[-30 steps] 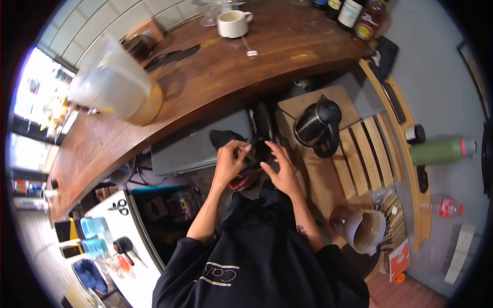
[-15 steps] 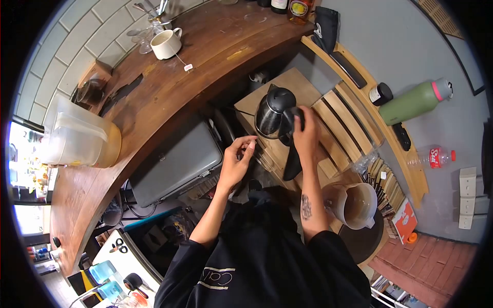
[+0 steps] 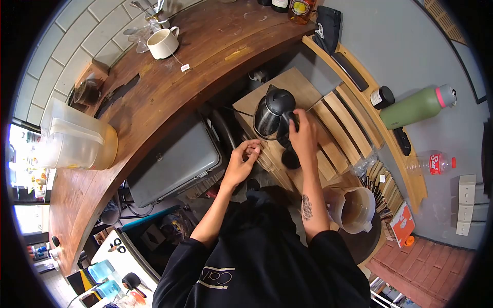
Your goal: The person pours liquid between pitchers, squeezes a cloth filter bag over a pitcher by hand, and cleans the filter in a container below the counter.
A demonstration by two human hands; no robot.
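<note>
A black electric kettle (image 3: 271,115) with a dark see-through body stands on a wooden board (image 3: 303,84) below the counter. My right hand (image 3: 304,136) is closed round its handle, on the side toward me. My left hand (image 3: 243,163) is beside the board's left edge, thumb and fingertips pressed together. Whatever may be between those fingertips is too small to make out. Just below the kettle, near my right wrist, is a dark round thing (image 3: 290,158) that I cannot identify.
A plastic pitcher (image 3: 358,210) stands near my right elbow, and another jug (image 3: 77,138) on the curved wooden counter (image 3: 205,56). A cream mug (image 3: 163,44) with a tea-bag tag sits there too. A narrow ledge at right bears a green bottle (image 3: 413,110). A grey case (image 3: 172,159) lies at left.
My right hand has shifted slightly down and closed further round the kettle handle. My left hand has moved slightly right, its fingers more curled. The dark shape below the kettle now looks shorter and rounder.
</note>
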